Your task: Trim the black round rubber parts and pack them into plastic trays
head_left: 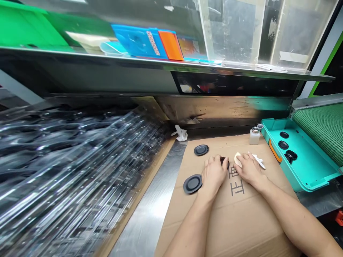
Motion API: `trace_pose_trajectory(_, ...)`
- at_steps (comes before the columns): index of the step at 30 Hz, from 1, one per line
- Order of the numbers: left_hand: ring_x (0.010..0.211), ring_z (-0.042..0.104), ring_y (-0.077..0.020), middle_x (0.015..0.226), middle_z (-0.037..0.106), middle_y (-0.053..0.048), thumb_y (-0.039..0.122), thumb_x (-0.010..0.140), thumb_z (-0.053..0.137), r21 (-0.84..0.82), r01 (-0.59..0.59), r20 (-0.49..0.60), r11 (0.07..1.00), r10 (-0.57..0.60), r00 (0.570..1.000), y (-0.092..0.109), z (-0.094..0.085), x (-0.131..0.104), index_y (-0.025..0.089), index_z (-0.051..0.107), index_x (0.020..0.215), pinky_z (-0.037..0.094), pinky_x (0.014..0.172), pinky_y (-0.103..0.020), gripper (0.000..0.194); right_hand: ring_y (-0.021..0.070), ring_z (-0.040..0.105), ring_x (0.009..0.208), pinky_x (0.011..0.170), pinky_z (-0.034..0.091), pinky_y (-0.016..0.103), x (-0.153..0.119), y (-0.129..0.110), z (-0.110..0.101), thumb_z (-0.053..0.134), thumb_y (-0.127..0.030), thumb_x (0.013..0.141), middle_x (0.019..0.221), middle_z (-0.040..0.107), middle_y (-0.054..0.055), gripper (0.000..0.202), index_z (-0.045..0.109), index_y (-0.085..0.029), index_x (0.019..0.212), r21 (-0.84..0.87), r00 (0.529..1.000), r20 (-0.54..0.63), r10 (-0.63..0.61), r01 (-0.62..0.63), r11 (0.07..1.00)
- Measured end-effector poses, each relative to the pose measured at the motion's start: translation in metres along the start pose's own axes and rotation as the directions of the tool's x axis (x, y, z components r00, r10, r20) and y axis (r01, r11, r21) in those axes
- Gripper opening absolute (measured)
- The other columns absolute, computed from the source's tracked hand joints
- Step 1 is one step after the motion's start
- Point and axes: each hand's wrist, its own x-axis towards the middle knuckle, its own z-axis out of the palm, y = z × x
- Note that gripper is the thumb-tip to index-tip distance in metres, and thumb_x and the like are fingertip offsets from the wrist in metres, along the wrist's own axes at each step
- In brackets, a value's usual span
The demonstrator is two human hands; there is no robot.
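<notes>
My left hand (pixel 215 173) is closed around a small black round part (pixel 225 162), most of it hidden by the fingers. Just to its right, my right hand (pixel 249 167) grips a cream-coloured pad (pixel 237 160) whose rounded edge shows beside the fingertips. Both hands rest low over a cardboard sheet (pixel 227 221) with printed black characters. Near the left hand lie two dark oval discs, one farther back (pixel 201 150) and one by the wrist (pixel 192 184). A crumpled white cloth or tissue (pixel 259 161) lies behind the right hand.
A white bottle with a metal cap (pixel 254 136) stands at the sheet's back right. The teal tray (pixel 313 178) on the right holds several black parts, beside a green mesh belt (pixel 321 125). Stacked clear plastic trays (pixel 80 171) fill the left. A metal shelf (pixel 150 63) overhangs the back.
</notes>
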Motion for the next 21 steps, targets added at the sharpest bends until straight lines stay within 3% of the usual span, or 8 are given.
trace_pose_trajectory(3, 0.126, 0.049, -0.0399, 0.132, 0.057, -0.024, 0.044, 0.099, 0.041, 0.009, -0.074, 0.017, 0.997, 0.074, 0.997, -0.007, 0.003, -0.004, 0.008, 0.049, 0.142, 0.044, 0.101, -0.050, 0.057, 0.0296, 0.050, 0.122, 0.108, 0.036, 0.040, 0.001, 0.000, 0.001, 0.056, -0.040, 0.101, 0.125, 0.063, 0.011, 0.031, 0.064, -0.020, 0.123, 0.001, 1.000, -0.001, 0.006, -0.006, 1.000)
trace_pose_trajectory(6, 0.132, 0.044, -0.0408, 0.141, 0.053, -0.023, 0.048, 0.090, 0.058, -0.047, -0.152, 0.142, 0.987, 0.157, 0.977, -0.010, 0.004, -0.011, 0.007, 0.045, 0.146, 0.040, 0.107, -0.049, 0.071, 0.0303, 0.049, 0.123, 0.105, 0.038, 0.040, 0.001, 0.001, 0.002, 0.057, -0.040, 0.100, 0.126, 0.063, 0.011, 0.032, 0.064, -0.020, 0.125, 0.020, 1.000, -0.008, 0.015, -0.015, 1.000)
trace_pose_trajectory(9, 0.132, 0.045, -0.0394, 0.141, 0.055, -0.020, 0.036, 0.082, 0.066, -0.055, -0.164, 0.173, 0.985, 0.171, 0.970, -0.014, -0.004, -0.006, 0.009, 0.045, 0.147, 0.038, 0.109, -0.046, 0.073, 0.0308, 0.049, 0.123, 0.102, 0.040, 0.040, 0.001, 0.001, 0.003, 0.057, -0.039, 0.100, 0.124, 0.064, 0.011, 0.032, 0.064, -0.020, 0.124, 0.025, 1.000, -0.004, 0.020, -0.020, 0.999)
trace_pose_trajectory(12, 0.129, 0.050, -0.0365, 0.136, 0.059, -0.017, 0.027, 0.078, 0.064, -0.063, -0.175, 0.110, 0.983, 0.181, 0.977, -0.027, -0.024, 0.021, 0.013, 0.040, 0.151, 0.039, 0.110, -0.045, 0.077, 0.0311, 0.050, 0.119, 0.098, 0.042, 0.040, 0.001, 0.002, 0.005, 0.056, -0.040, 0.100, 0.122, 0.064, 0.011, 0.029, 0.065, -0.020, 0.120, 0.017, 1.000, -0.007, 0.016, -0.016, 1.000)
trace_pose_trajectory(15, 0.124, 0.055, -0.0330, 0.132, 0.061, -0.014, 0.020, 0.072, 0.061, -0.024, -0.203, 0.055, 0.979, 0.204, 0.977, -0.052, -0.050, 0.064, 0.016, 0.037, 0.152, 0.038, 0.110, -0.044, 0.083, 0.0308, 0.052, 0.114, 0.094, 0.044, 0.040, 0.002, 0.003, 0.009, 0.057, -0.041, 0.100, 0.118, 0.064, 0.011, 0.027, 0.065, -0.020, 0.114, 0.010, 1.000, -0.028, 0.002, -0.002, 1.000)
trace_pose_trajectory(18, 0.119, 0.060, -0.0293, 0.131, 0.063, -0.013, 0.012, 0.061, 0.055, -0.009, -0.211, 0.196, 0.977, 0.209, 0.958, -0.073, -0.067, 0.101, 0.016, 0.033, 0.154, 0.041, 0.108, -0.040, 0.095, 0.0303, 0.053, 0.112, 0.094, 0.044, 0.040, 0.003, 0.003, 0.012, 0.058, -0.042, 0.099, 0.117, 0.065, 0.011, 0.027, 0.065, -0.019, 0.113, 0.015, 0.999, -0.042, -0.002, 0.002, 1.000)
trace_pose_trajectory(21, 0.114, 0.064, -0.0270, 0.135, 0.062, -0.014, 0.011, 0.055, 0.053, -0.031, -0.195, 0.350, 0.980, 0.194, 0.916, -0.081, -0.067, 0.119, 0.016, 0.028, 0.156, 0.046, 0.102, -0.037, 0.104, 0.0302, 0.054, 0.111, 0.094, 0.045, 0.040, 0.003, 0.002, 0.013, 0.058, -0.040, 0.099, 0.117, 0.065, 0.011, 0.026, 0.065, -0.019, 0.113, 0.023, 0.999, -0.041, 0.004, -0.003, 1.000)
